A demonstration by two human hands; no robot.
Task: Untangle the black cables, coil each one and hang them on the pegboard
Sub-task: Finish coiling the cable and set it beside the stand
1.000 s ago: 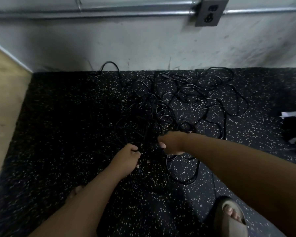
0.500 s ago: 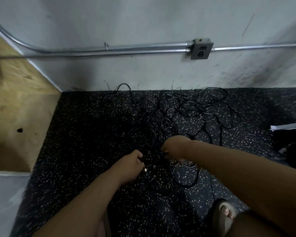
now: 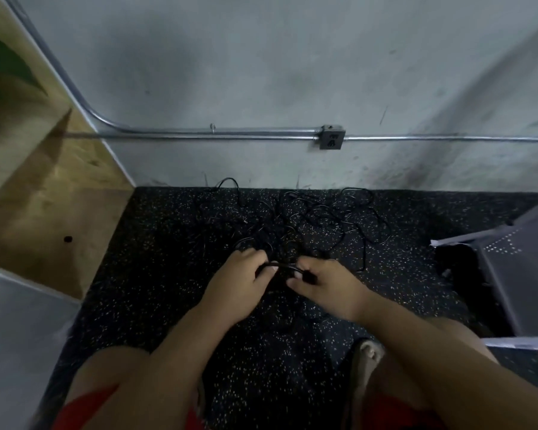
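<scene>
where my knees and a sandalled foot (image 3: 368,356) sit nearest on the speckled black floor (image 3: 168,274), both arms reach forward. my left hand (image 3: 239,280) and right hand (image 3: 326,287) each pinch one black strand (image 3: 281,266), fingers curled round it, close together at the tangle's near edge. beyond them the black cables (image 3: 308,218) sprawl in knotted loops on the floor up to the grey wall (image 3: 261,72). a perforated grey panel (image 3: 516,262) leans at right, a plywood box (image 3: 44,197) stands left, an outlet (image 3: 332,140) sits higher on the wall.

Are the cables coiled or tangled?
Tangled: cables lie in one loose heap; left hand and right hand grip a strand.
</scene>
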